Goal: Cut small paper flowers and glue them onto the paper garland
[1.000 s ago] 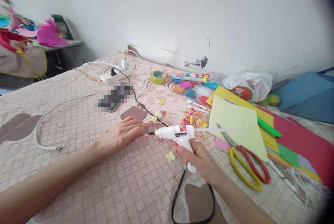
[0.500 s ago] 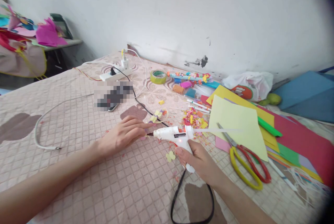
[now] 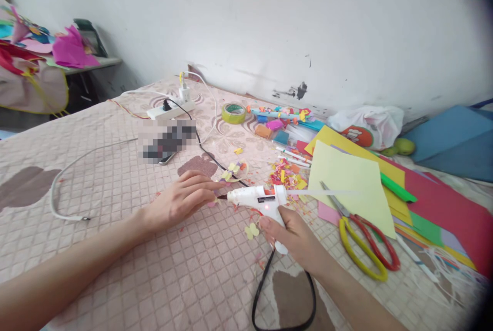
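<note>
My right hand (image 3: 295, 233) is wrapped round the handle of a white glue gun (image 3: 256, 197). A clear glue stick (image 3: 319, 192) sticks out from its back end, and its dark nozzle points left. At the nozzle tip, the fingers of my left hand (image 3: 181, 200) are closed on the near-left side of a thin pale ring decorated with small paper flowers (image 3: 233, 170). The left thumb is hidden. A pale yellow paper flower (image 3: 251, 231) lies below the gun. Whether glue is on the ring cannot be made out.
Scissors (image 3: 364, 241) lie on coloured paper sheets (image 3: 346, 171) at right. Paper scraps (image 3: 287, 174), tape (image 3: 233, 113) and markers (image 3: 292, 156) are farther back. A power strip (image 3: 169, 110) and a blurred phone (image 3: 167, 141) are at back left. The gun's black cord (image 3: 254, 305) loops in front.
Almost nothing differs. My right hand and the glue gun have shifted very slightly to the right; my left hand stays in place.
</note>
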{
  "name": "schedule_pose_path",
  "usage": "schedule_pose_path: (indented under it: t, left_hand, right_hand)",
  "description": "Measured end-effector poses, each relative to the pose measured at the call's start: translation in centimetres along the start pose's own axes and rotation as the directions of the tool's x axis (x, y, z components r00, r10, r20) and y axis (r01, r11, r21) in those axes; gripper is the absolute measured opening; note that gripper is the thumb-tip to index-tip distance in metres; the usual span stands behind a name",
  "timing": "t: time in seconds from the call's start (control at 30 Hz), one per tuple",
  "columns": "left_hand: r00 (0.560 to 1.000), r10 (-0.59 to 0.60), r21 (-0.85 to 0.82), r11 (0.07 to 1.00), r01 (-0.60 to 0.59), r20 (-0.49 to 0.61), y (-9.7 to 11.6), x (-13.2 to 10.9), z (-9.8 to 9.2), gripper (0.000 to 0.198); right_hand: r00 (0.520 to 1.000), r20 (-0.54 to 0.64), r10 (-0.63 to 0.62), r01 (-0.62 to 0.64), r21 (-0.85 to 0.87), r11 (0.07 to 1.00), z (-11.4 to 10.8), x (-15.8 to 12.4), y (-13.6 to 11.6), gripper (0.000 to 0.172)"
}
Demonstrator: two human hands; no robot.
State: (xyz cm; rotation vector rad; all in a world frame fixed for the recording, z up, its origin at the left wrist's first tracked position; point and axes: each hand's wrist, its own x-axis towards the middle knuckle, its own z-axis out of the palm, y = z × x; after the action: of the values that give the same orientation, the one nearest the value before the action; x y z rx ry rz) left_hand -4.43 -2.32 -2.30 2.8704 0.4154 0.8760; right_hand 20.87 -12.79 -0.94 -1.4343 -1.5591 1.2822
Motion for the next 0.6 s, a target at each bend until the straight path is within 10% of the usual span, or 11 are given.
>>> schedule_pose_path:
  t: [0.6]
  left_hand:
    - [0.999, -0.019, -0.029, 0.999, 0.018, -0.029, -0.2, 0.0, -0.2, 0.014]
  right_hand:
    - [0.99, -0.144, -0.004, -0.015, -0.131, 0.991, -1.3, 0.1, 0.0, 0.036]
